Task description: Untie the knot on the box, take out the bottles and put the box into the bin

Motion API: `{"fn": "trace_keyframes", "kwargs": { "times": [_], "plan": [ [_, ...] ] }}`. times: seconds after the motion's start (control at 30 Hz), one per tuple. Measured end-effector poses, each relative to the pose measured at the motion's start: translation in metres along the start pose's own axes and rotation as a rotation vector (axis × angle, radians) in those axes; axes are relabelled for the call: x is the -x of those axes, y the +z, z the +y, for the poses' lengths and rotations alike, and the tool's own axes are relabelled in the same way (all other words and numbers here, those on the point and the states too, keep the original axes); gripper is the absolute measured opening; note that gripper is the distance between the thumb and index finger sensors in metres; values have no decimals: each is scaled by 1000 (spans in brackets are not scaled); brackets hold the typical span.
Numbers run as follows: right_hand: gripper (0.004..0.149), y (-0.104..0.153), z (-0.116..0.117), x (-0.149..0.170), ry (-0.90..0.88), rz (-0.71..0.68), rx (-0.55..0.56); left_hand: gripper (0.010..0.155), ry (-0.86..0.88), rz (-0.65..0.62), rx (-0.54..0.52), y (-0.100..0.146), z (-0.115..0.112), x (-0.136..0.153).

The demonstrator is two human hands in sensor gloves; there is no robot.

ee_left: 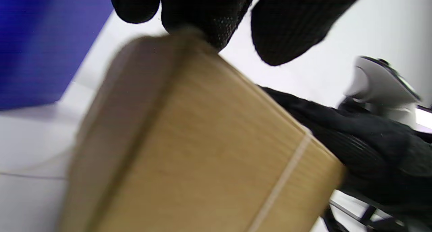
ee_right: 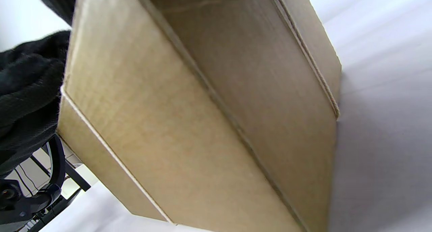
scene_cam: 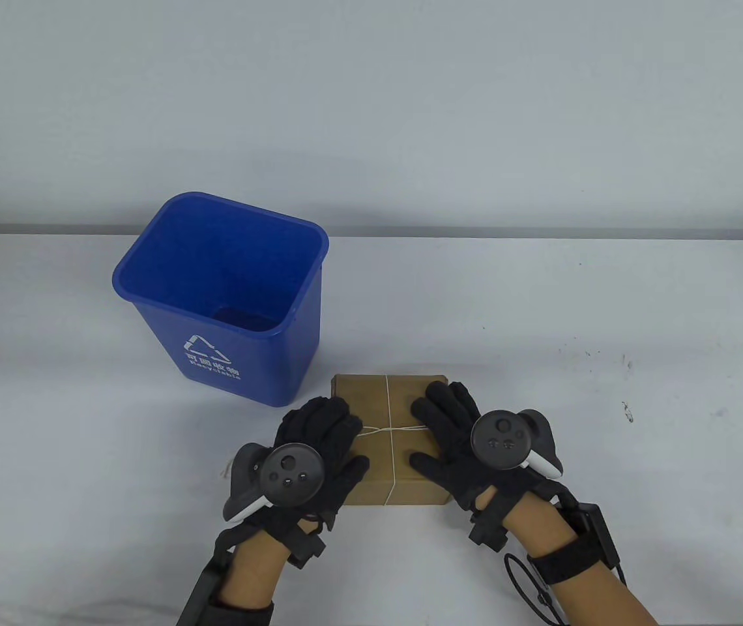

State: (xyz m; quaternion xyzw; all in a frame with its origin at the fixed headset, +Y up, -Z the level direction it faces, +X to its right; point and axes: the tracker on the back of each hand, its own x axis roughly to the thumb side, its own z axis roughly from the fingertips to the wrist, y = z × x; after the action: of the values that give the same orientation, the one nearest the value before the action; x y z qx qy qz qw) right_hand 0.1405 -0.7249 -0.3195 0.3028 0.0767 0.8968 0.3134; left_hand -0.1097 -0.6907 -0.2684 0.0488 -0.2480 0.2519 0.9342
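Cardboard box (scene_cam: 390, 417) sits on the white desk (scene_cam: 606, 365) near the front edge, shut and bound by pale string (scene_cam: 388, 401) that runs lengthwise and crosswise, the two lines meeting at a knot (scene_cam: 390, 429) on the lid. Both gloved hands are on it. Left hand (scene_cam: 319, 443) lies over the box's left edge, fingers (scene_cam: 332, 417) fairly straight and close together, reaching up along the lid toward the crosswise string; from the left wrist view the fingertips (ee_left: 290, 32) sit at the box's top edge, though I cannot tell whether they pinch the string. Right hand (scene_cam: 456, 437) lies flat on the right half of the lid, fingers (scene_cam: 443, 398) spread a little and extended, thumb pointing in toward the knot. Each hand carries a round tracker on its back.

Blue bin (scene_cam: 228, 297) stands upright behind and to the left of the box, just beside its far left corner, with a white recycling mark on its front.
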Motion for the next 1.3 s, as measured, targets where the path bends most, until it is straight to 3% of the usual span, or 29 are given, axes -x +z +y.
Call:
{"fn": "trace_keyframes", "kwargs": {
  "times": [0.2,0.37,0.43,0.73,0.83,0.97,1.3],
  "plan": [
    [77,-2,-4,-7,32,34,-2,77,-46,40,31,-17,-6,-5],
    [73,-6,-11,-16,92,98,-28,78,17,33,128,-21,-29,7],
    [69,-9,-14,-21,104,121,-15,77,57,42,67,-19,-29,8],
    [46,-32,-23,-51,257,218,61,78,57,55,92,-19,-30,10],
    [37,-35,-19,-61,322,182,102,79,59,55,91,-17,-30,10],
    [37,-29,-13,-65,390,148,149,78,60,58,92,-17,-31,9],
    [40,-20,-8,-51,301,90,161,78,73,72,94,-14,-31,9]
  ]
}}
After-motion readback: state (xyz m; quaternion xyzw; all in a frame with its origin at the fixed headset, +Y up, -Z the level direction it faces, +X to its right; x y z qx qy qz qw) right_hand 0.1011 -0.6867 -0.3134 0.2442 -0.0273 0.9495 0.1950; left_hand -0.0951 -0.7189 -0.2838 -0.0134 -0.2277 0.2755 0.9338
